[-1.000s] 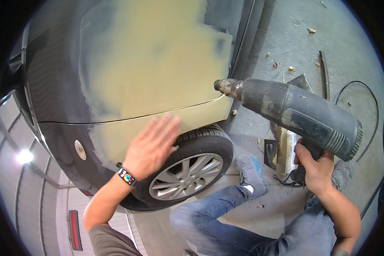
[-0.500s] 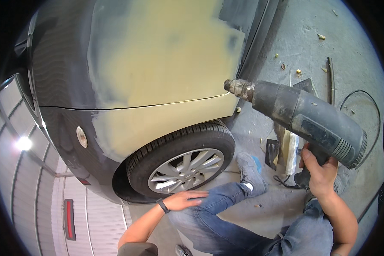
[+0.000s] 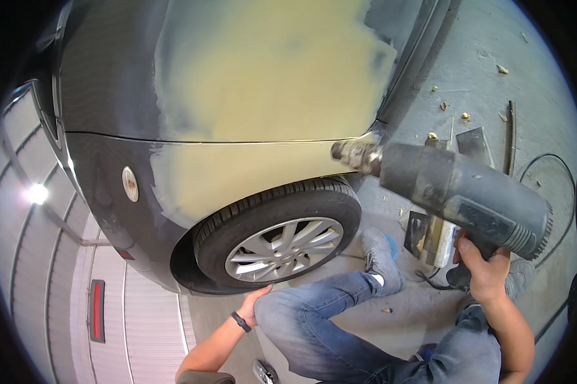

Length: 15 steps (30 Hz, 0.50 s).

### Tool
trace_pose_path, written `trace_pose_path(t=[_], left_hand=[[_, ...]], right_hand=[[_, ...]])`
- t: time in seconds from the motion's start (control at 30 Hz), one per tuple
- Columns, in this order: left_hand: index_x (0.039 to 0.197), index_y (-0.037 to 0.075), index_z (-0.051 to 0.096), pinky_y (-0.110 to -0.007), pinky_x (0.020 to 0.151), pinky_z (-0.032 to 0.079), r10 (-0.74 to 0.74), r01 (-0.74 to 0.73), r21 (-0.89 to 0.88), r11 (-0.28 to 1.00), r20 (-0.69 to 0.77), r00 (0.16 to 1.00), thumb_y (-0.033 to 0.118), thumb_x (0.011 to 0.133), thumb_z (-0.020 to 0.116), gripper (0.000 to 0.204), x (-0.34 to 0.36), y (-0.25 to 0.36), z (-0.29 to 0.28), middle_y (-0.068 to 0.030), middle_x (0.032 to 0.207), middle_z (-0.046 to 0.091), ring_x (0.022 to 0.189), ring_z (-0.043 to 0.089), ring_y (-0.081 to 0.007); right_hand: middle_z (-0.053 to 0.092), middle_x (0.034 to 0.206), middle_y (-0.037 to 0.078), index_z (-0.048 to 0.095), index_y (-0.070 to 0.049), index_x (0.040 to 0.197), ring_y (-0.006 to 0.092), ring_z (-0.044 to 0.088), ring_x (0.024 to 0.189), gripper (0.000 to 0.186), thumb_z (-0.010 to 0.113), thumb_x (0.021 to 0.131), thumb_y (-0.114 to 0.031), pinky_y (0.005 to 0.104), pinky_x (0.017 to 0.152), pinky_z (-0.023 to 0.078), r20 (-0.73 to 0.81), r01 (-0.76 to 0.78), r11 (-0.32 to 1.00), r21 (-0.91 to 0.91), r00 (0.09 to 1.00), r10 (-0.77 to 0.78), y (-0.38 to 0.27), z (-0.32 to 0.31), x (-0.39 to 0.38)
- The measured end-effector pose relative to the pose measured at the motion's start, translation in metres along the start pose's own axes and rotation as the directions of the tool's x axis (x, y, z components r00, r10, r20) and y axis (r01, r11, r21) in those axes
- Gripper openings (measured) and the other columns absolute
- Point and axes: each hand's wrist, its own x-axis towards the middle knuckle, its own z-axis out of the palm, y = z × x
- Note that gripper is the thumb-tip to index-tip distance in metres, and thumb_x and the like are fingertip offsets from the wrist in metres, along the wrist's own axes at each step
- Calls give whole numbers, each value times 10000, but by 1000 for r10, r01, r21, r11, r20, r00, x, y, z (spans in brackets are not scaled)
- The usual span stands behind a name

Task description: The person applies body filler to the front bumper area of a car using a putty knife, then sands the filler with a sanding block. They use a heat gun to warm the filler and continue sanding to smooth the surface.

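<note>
My right hand (image 3: 487, 272) is closed round the handle of a black, scuffed heat gun (image 3: 455, 192). Its metal nozzle points left, toward the tan filler (image 3: 256, 169) on the fender above the wheel. Whether the nozzle touches the panel, I cannot tell. More filler spreads over the dark car door (image 3: 288, 77), beyond a thin panel gap. My left hand (image 3: 251, 306), with a dark wristband, rests against the side of my bent knee (image 3: 276, 313). It holds nothing, and its fingers are stretched out, partly hidden by the knee.
The tyre (image 3: 272, 192) with its silver rim stands just below the fender. On the grey floor lie a flat spreader (image 3: 418, 233), a white tube (image 3: 445, 243), a dark rod (image 3: 511, 137) and filler crumbs. The black power cord (image 3: 560, 163) loops at the right.
The heat gun's nozzle has come down from the panel gap to the fender edge. My left hand has slid from the top of my knee to its side. The view has shifted slightly.
</note>
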Motion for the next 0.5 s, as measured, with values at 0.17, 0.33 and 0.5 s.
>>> trace_pose_path(t=[0.17,0.33,0.5], left_hand=[[1550,18,526,-359,1194,395,183,-310,860,406,256,949,326,1101,599,549,-69,54,104,-128,1542,594,1440,522,-206],[1510,15,551,-574,1240,332,484,-171,527,-833,842,238,238,869,748,707,-135,123,213,-228,1552,551,1483,467,-452],[1609,43,438,-546,1289,245,367,554,274,-787,928,63,377,986,625,730,-174,221,299,-137,1693,395,1593,288,-407]], right_hand=[[692,978,46,661,-18,1118,141,658,764,217,752,922,-30,302,673,548,16,2,1000,-26,1000,-2,-1,1,0],[680,924,65,657,-1,1093,152,652,729,174,721,943,-59,310,655,539,-36,99,995,-3,994,-99,-4,5,1],[661,846,63,652,4,1053,156,642,701,182,709,956,-139,305,649,522,-68,67,998,10,995,-67,-5,5,8]])
